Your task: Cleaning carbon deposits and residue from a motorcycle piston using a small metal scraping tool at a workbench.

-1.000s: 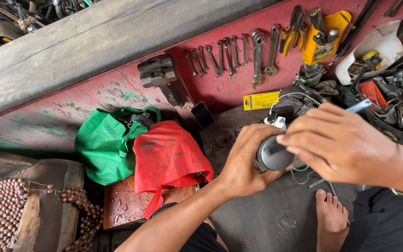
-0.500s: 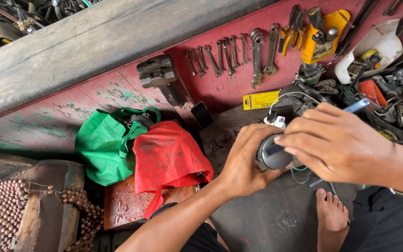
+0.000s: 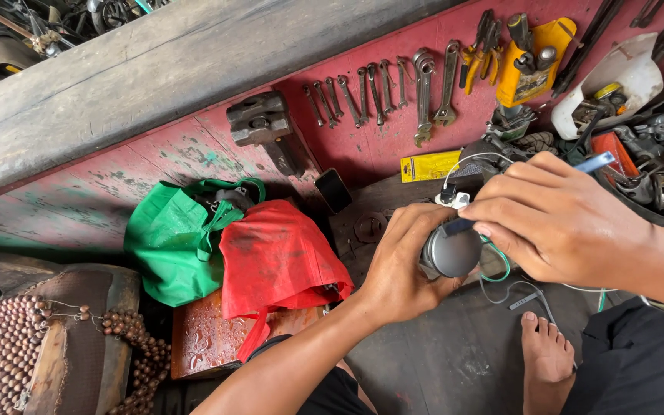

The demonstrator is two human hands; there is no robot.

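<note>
Being gripped from the side by the left hand (image 3: 401,269), a small round grey metal part (image 3: 453,252) is being held in the air above the dark floor mat (image 3: 439,361), with the fingers (image 3: 413,230) curled narrowly around its body. From above it is being met by the right hand (image 3: 562,223), whose fingers (image 3: 501,227) are being pinched close at its top, where a white connector (image 3: 455,200) and thin white and green wires (image 3: 497,269) are leaving it; a blue-handled tool (image 3: 595,161) is being carried under the same hand, though whether its tip is touching the part cannot be told. The part is being judged rigid, fairly dense for its size and smooth enough to slip, so a wrap around the round body is being preferred, while the wires and connector are being judged delicate and poor places to pull.

Just below the hands a bare foot (image 3: 547,353) is being rested on the mat. Farther left, a red bag (image 3: 274,261) is being leaned against a green bag (image 3: 178,238). Along the far edge of the red wooden floor boards (image 3: 155,154), a row of wrenches (image 3: 378,92), a yellow-handled pair of pliers (image 3: 474,54) and a hammer head (image 3: 259,119) are being kept, well apart from the hands.
</note>
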